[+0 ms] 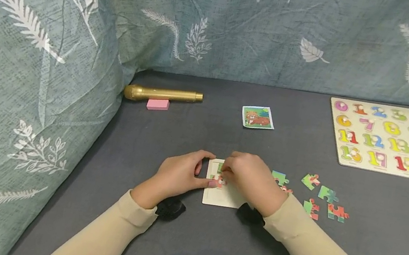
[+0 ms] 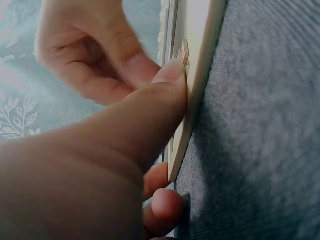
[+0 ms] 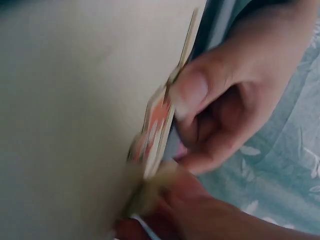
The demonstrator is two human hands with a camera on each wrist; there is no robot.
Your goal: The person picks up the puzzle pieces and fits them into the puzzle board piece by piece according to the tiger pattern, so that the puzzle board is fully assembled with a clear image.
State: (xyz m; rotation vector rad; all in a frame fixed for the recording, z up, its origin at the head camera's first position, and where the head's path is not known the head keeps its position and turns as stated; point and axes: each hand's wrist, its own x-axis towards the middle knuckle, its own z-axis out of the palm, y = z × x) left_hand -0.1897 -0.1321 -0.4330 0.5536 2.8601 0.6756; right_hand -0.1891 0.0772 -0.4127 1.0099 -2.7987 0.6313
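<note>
Puzzle tray (image 1: 227, 198) flat on the dark counter (image 1: 187, 133) under your hands, and it's all close work now! Your left hand (image 1: 185, 171) grips its left edge, thumb over a red-and-white piece (image 1: 221, 181), while your right hand (image 1: 254, 181) pinches what looks like a greenish piece (image 3: 152, 186), too blurred to make out its picture. Watch that crowding: both sets of fingers meet over the same left half, so a nudge from the right could well pop the red-and-white piece loose, or slew the tray if your left grip slackens. Pressing before the tabs line up might jam or bend one, too. Now, your head view makes everything on the tray look level, but the right wrist camera, looking almost edge-on, shows a piece sitting proud of the surface, and the left wrist camera catches a piece's edge sticking up just past your thumb. Neither close-up gives you what the head view does: the loose pieces (image 1: 328, 194) scattered right of the tray, some partly hidden by your right hand, and the picture card (image 1: 258, 118) lying apart beyond.
</note>
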